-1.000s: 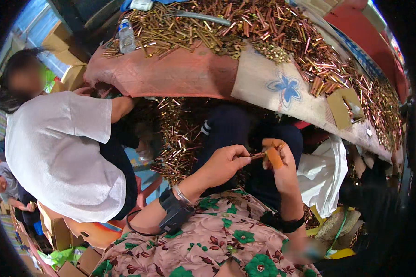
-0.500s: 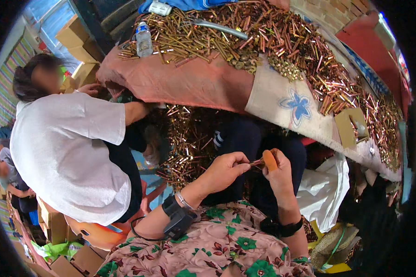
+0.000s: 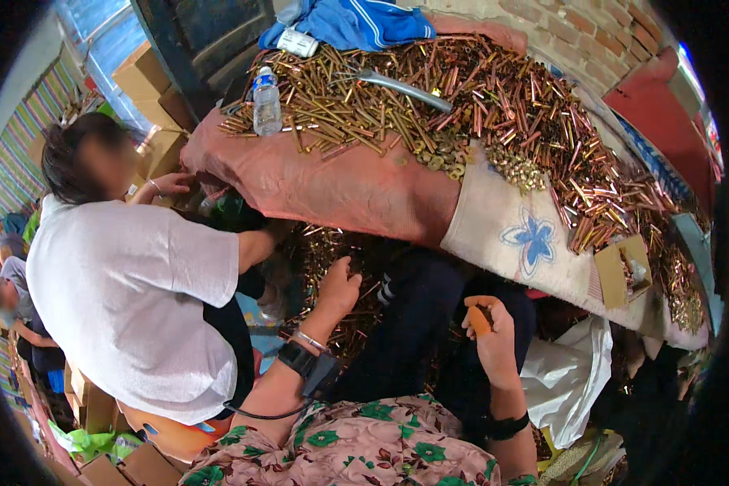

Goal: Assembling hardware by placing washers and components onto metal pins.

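Under the draped table edge: the work is done low, in the shaded space below a pink cloth point(image 3: 332, 190) heaped with brass and copper tubes point(image 3: 478, 105).
Left hand: the left hand point(image 3: 338, 287) is stretched forward into a dim pile of small brass pieces point(image 3: 320, 251); the fingers are curled down among them, but whether a piece is pinched cannot be told.
Right hand: the right hand point(image 3: 492, 336) is raised and closed around a short orange tool point(image 3: 479, 320), of which only the rounded end shows above the fingers.
Where the parts lie: the brass pieces are spread under the table, just ahead of the left hand and well apart from the right.
Picking well: a single piece is best taken by the fingertips, since the heap is loose and neighbours are easily dragged along.
Holding well: the orange tool is judged best kept steady and upright, so that a piece can be brought to it without fumbling.
Light: the pile is in shadow, so a piece is best lifted toward the lap before it is judged.
Neighbour: a person in a white shirt point(image 3: 130, 308) is bent in at the left, an arm close to the same pile, so room should be left.
Also on top: a water bottle point(image 3: 266, 101) is stood at the cloth's near corner.
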